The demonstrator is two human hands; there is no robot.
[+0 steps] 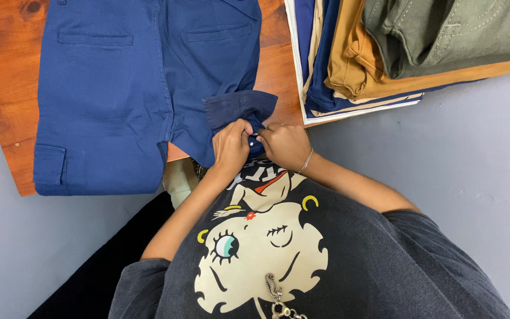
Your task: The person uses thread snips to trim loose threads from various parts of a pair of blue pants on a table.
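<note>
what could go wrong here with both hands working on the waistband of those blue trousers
1. The blue trousers lie at the near edge of the wooden table, and their waistband flap is pulled past it; a firm tug by the left hand and right hand might drag them off.
2. The pile of folded trousers overhangs the table edge close by; a nudge could tip it.
</note>
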